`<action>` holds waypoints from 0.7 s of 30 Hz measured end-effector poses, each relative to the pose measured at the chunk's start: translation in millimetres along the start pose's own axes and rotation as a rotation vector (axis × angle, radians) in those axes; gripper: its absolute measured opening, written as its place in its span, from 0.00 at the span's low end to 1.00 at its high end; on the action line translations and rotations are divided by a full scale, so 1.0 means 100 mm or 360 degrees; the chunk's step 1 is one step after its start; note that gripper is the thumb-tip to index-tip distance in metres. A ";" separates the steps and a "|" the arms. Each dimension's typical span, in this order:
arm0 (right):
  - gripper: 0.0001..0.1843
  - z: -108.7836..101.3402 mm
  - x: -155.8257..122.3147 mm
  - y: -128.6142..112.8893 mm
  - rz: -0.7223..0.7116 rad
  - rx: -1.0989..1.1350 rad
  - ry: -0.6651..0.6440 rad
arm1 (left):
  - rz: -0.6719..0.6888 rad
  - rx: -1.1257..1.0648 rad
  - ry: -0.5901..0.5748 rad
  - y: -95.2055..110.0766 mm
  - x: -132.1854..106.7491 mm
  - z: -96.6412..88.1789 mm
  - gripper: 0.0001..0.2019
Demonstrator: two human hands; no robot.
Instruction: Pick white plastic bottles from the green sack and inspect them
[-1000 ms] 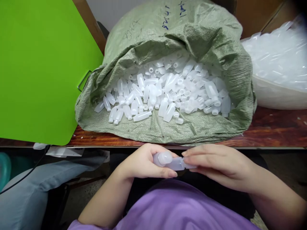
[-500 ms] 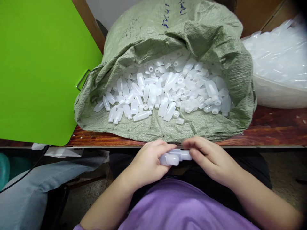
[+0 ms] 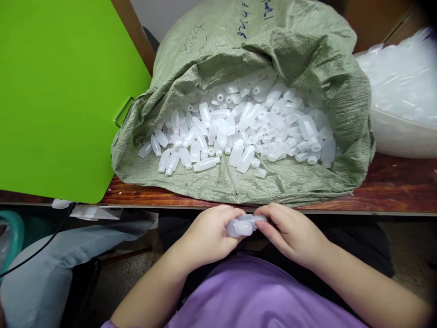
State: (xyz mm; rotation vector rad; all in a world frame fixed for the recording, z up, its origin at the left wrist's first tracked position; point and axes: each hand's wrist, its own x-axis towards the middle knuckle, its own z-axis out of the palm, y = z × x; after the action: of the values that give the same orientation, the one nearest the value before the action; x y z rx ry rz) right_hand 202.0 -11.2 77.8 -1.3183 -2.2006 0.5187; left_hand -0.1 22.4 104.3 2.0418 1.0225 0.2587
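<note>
Small translucent white plastic bottles (image 3: 243,228) are held in my left hand (image 3: 212,231), its fingers wrapped round them over my lap. At least two show, lying sideways with their ends pointing right. My right hand (image 3: 292,231) is closed on the right end of the farther bottle, pinching it between thumb and fingers. Just beyond my hands, a green woven sack (image 3: 218,187) lies on its side on the table, its mouth toward me. Many loose bottles of the same kind (image 3: 221,132) spill inside its opening.
A bright green panel with a metal handle (image 3: 58,100) stands at the left. A clear bag full of white plastic pieces (image 3: 406,100) sits at the right on the brown wooden table (image 3: 403,182). Another person's jeans-clad leg (image 3: 37,282) and a teal bin (image 3: 17,241) are lower left.
My right hand has moved left and closed its fingers on the end of the farther bottle. The left hand keeps its hold. The whole view has shifted slightly.
</note>
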 end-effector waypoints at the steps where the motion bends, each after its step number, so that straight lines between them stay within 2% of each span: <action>1: 0.17 0.00 0.02 -0.01 0.0086 -0.0035 -0.0005 | -0.0016 0.0012 -0.0002 0.00 0.00 0.01 0.09; 2: 0.18 0.00 0.04 -0.02 0.0097 -0.0072 0.0016 | -0.0034 -0.0002 0.0001 0.00 0.00 0.01 0.09; 4: 0.18 -0.01 0.06 0.00 -0.0101 -0.0179 0.0120 | -0.0085 -0.0135 -0.0007 0.00 -0.01 -0.01 0.08; 7: 0.16 -0.03 0.10 0.04 -0.0559 -0.0355 0.0342 | -0.0178 -0.0451 -0.0228 0.02 -0.01 -0.08 0.09; 10: 0.16 0.03 0.14 0.05 -0.0761 -0.0273 0.0449 | -0.0100 -0.0423 -0.0397 0.06 -0.01 -0.12 0.08; 13: 0.15 0.15 0.18 0.01 -0.0640 0.0031 0.0431 | 0.0015 -0.0286 -0.0276 0.07 -0.02 -0.09 0.04; 16: 0.15 0.22 0.20 -0.03 -0.0438 0.0222 0.0312 | 0.0031 -0.0084 -0.0138 0.06 -0.06 -0.06 0.06; 19: 0.17 0.13 0.20 -0.01 -0.0413 0.0261 0.0158 | 0.0149 0.0259 -0.0012 0.01 -0.07 -0.12 0.11; 21: 0.14 -0.01 0.24 0.06 -0.0389 0.0296 0.0172 | 0.0257 0.0507 0.0187 -0.05 -0.03 -0.24 0.15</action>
State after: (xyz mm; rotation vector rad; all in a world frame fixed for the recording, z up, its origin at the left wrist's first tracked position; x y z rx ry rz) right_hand 197.5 12.7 80.6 -0.9438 -2.1291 0.5299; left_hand -17.2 35.9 116.4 2.4275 1.0221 0.3196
